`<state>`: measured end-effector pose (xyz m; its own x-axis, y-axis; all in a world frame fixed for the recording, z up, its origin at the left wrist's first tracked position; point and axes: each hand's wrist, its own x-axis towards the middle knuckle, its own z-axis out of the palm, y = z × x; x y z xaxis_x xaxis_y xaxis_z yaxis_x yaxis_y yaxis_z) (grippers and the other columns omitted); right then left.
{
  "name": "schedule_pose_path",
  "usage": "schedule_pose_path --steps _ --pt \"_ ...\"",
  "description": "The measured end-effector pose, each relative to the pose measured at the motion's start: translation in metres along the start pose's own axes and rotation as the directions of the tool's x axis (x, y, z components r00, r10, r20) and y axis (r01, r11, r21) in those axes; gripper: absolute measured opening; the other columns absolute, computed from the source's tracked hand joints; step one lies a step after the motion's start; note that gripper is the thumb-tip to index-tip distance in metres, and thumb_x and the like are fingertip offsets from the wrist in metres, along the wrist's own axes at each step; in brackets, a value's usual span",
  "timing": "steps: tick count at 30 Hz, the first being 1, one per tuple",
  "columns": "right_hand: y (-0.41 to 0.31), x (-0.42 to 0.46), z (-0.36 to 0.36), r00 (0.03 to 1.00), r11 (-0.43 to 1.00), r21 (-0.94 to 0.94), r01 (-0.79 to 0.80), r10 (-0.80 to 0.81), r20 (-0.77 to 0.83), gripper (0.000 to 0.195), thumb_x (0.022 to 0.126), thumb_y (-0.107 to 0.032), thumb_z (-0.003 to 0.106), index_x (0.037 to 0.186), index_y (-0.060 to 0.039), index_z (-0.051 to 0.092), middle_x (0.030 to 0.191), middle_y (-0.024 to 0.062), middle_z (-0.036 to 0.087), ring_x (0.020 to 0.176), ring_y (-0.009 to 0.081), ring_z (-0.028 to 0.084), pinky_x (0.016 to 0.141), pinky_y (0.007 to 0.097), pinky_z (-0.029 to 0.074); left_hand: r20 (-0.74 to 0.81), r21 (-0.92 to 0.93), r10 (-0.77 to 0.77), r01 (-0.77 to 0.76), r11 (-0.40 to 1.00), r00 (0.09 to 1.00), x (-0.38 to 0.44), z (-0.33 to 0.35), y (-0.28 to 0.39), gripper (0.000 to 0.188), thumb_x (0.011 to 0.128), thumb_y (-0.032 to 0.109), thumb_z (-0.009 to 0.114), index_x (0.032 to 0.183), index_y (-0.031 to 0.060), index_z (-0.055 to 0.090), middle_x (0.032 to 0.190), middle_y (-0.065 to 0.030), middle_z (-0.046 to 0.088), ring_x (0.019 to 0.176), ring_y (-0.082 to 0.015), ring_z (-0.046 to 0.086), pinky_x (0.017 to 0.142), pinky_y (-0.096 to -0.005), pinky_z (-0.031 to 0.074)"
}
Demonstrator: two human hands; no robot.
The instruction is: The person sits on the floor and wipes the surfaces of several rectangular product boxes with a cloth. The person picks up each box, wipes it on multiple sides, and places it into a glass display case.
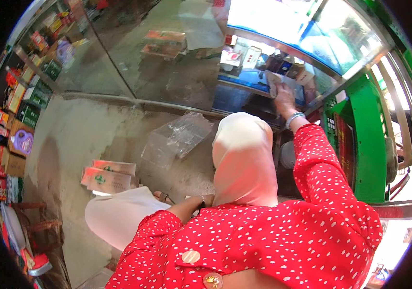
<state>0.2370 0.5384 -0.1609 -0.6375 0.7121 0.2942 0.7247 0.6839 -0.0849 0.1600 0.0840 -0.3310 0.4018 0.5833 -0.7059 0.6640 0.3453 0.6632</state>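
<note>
My right hand (pixel 284 99), with a bangle at its wrist, reaches out to a shelf inside the glass display cabinet. It grips a folded pale cloth (pixel 273 83) and holds it at the blue shelf (pixel 251 80). Beside and behind the cloth stand small boxes, among them a white box (pixel 251 57) with red marks and a dark blue box (pixel 285 67). Low between my knees is my left hand (pixel 209 199), mostly hidden by my leg; its fingers do not show. A small white thing lies near it, too covered to name.
A clear plastic bag (pixel 179 137) and flat cartons (pixel 109 177) lie on the concrete floor (pixel 68 126). Glass panels (pixel 119 61) reflect the room. Packaged goods, a purple detergent bottle (pixel 23 141) and a wooden stool (pixel 43 227) line the left. A green metal panel (pixel 367 144) stands right.
</note>
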Motion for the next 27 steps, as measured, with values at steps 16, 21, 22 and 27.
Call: schedule_pose_path --steps 16,21,22,27 --pt "-0.025 -0.022 -0.022 0.992 0.998 0.05 0.026 -0.02 -0.124 0.032 0.081 -0.006 0.055 0.113 -0.0058 0.059 0.114 0.0204 0.056 0.105 0.0408 0.051 0.092 0.0445 0.043 0.232 -0.114 0.007 0.02 0.993 0.973 0.009 0.04 -0.024 0.038 0.082 0.036 0.059 0.104 0.0065 0.064 0.098 -0.0212 0.065 0.09 -0.0383 0.063 0.078 -0.0457 0.049" --pt "-0.027 -0.033 -0.044 0.985 0.999 0.018 0.037 -0.034 -0.17 0.031 0.081 -0.009 0.06 0.112 -0.0062 0.059 0.114 0.0212 0.056 0.105 0.0405 0.052 0.09 0.0456 0.043 0.243 -0.169 0.036 0.006 0.986 0.969 -0.007 0.043 -0.036 0.037 0.081 0.035 0.06 0.106 0.0069 0.063 0.098 -0.0209 0.065 0.089 -0.0382 0.063 0.078 -0.0458 0.049" --pt "-0.029 -0.039 -0.049 0.985 0.999 0.003 0.039 -0.038 -0.171 0.031 0.081 -0.009 0.06 0.111 -0.0062 0.06 0.113 0.0212 0.057 0.104 0.0405 0.052 0.089 0.046 0.043 0.253 -0.178 0.03 0.016 0.984 0.967 -0.013 0.046 -0.04 0.037 0.081 0.034 0.06 0.106 0.0069 0.063 0.097 -0.0208 0.065 0.089 -0.0382 0.063 0.078 -0.0459 0.049" --pt "-0.034 -0.041 -0.058 0.98 0.999 0.018 0.05 -0.046 -0.195 0.028 0.08 -0.007 0.06 0.108 -0.0056 0.062 0.112 0.0213 0.057 0.101 0.0404 0.053 0.088 0.0454 0.043 0.251 -0.185 0.004 0.044 0.982 0.968 -0.032 0.03 -0.056 0.037 0.081 0.033 0.061 0.107 0.0073 0.062 0.097 -0.0205 0.065 0.089 -0.0382 0.063 0.078 -0.046 0.049"
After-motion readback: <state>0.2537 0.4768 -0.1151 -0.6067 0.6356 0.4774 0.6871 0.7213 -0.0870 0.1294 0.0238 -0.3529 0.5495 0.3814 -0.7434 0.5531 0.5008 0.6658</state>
